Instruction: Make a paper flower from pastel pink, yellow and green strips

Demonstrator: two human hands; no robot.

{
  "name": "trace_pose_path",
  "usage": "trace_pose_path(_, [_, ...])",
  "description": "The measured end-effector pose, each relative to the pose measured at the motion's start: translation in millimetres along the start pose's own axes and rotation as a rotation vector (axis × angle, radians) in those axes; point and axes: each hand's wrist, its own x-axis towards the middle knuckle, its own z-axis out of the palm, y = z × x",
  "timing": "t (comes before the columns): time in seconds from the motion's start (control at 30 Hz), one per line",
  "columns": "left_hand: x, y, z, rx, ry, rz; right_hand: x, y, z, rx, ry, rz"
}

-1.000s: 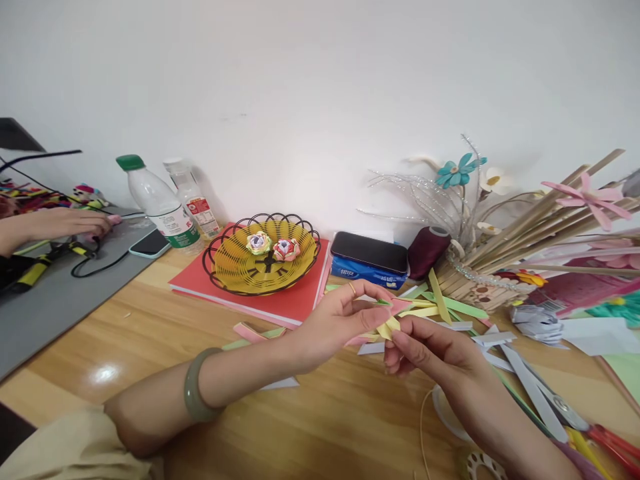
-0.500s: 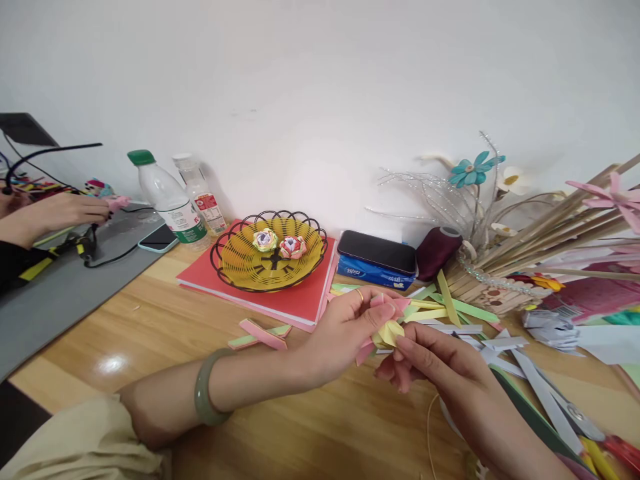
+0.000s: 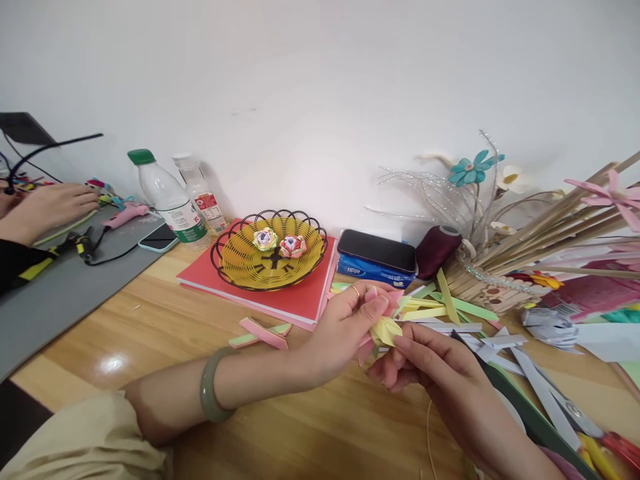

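A small folded paper flower point(image 3: 385, 331), yellow in the middle with pink and green points around it, is held between both hands above the wooden table. My left hand point(image 3: 345, 333), with a ring on one finger, grips its pink and green part from the left and behind. From the right, my right hand point(image 3: 437, 360) pinches the yellow part between thumb and fingers. Pink, yellow and green paper strips point(image 3: 427, 312) lie just behind the hands. Two finished-looking paper flowers point(image 3: 293, 247) rest in a yellow woven basket point(image 3: 233, 270).
Red paper sheets point(image 3: 197, 277) lie under the basket. Bottles point(image 3: 175, 210), a phone on a blue packet point(image 3: 375, 267) and a thread spool point(image 3: 440, 252) stand behind. Scissors point(image 3: 575, 413) and white strips lie right. Another person's hand point(image 3: 55, 207) works at left beside a pink glue gun point(image 3: 125, 217).
Both hands and the paper flower have shifted very slightly left. The other person's hand has left the pink glue gun, which now rests on the grey mat.
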Motion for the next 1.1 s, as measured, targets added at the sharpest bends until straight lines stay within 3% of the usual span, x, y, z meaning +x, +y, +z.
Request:
trace_pose_path(0.4, [1.5,-8.3,-0.7,-0.059,-0.014,-0.015,1.6,4.0,-0.7,0.014,-0.007,-0.031])
trace_pose_path(0.7, [1.6,-8.5,0.7,-0.028,0.042,-0.013,0.6,4.0,-1.0,-0.002,-0.013,-0.04])
trace_pose_path(0.93, [7.0,-6.4,-3.3,-0.112,0.137,-0.006,0.7,4.2,-2.5,-0.055,0.253,-0.104])
trace_pose_path(1.1, [6.9,-10.7,-3.1,-0.084,0.149,0.003,3.2,1.8,3.5,-0.128,0.177,-0.035])
